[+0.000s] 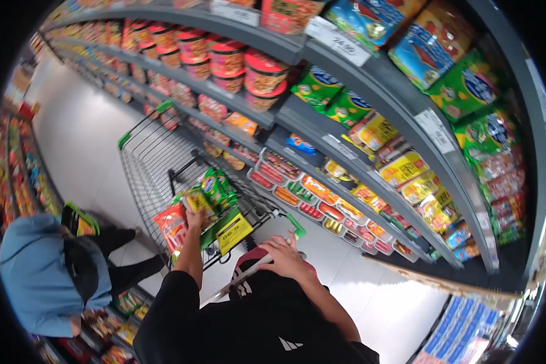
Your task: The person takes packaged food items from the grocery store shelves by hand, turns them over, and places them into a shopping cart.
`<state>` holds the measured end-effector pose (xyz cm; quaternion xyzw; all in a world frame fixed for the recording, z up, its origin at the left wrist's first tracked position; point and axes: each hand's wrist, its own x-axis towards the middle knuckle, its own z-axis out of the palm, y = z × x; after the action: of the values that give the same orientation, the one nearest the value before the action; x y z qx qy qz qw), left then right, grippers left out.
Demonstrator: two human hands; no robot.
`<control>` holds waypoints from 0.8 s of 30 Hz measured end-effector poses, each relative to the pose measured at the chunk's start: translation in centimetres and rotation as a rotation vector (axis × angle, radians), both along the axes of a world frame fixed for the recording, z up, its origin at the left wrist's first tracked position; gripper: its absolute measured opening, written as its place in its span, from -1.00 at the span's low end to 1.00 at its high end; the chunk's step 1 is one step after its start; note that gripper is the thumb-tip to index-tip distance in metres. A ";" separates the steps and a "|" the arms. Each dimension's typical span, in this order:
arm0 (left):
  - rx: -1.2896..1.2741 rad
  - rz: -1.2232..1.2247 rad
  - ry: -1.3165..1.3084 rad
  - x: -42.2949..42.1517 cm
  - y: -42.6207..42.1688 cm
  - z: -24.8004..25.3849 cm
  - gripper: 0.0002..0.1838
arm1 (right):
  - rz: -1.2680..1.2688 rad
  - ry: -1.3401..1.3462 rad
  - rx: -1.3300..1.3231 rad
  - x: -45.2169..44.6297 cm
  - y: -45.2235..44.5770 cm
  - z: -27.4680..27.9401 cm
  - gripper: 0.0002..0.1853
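Observation:
My left hand (194, 218) reaches into the shopping cart (155, 158), its fingers closed on a yellow snack bag (201, 202). Green snack bags (219, 187) lie just beyond it in the cart, and an orange-red bag (171, 225) is on the left. A yellow price sign (233, 233) with black digits sits at the cart's near end. My right hand (284, 258) lies over the cart's push bar (249, 271), fingers stretched out and apart. The undersides of its fingers are hidden.
Shelves hold red-lidded tubs (227, 57), snack bags (479, 85) and sausage packs (330, 212) along the right. A person in a blue shirt (39, 273) stands close on the left, beside another shelf (18, 158). The pale floor (73, 121) runs ahead between them.

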<state>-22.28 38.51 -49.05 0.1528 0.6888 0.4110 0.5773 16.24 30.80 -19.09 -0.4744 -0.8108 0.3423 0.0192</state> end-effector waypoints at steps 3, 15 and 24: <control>0.336 0.209 0.374 3.4 -1.3 0.2 -0.48 | -0.013 -0.012 -0.021 -0.1 0.1 -0.1 -0.29; -0.316 -0.006 0.786 3.8 -1.6 -0.8 -0.21 | -0.003 -0.047 -0.040 0.1 0.2 -0.2 -0.22; 0.704 -0.214 0.390 16.1 8.9 18.0 -0.72 | -0.031 0.112 -0.004 1.4 -0.6 -0.7 -0.45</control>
<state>-6.23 47.39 -31.02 0.4865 0.5829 0.5225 0.3880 17.61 30.21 -19.80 -0.4671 -0.8003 0.3696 0.0686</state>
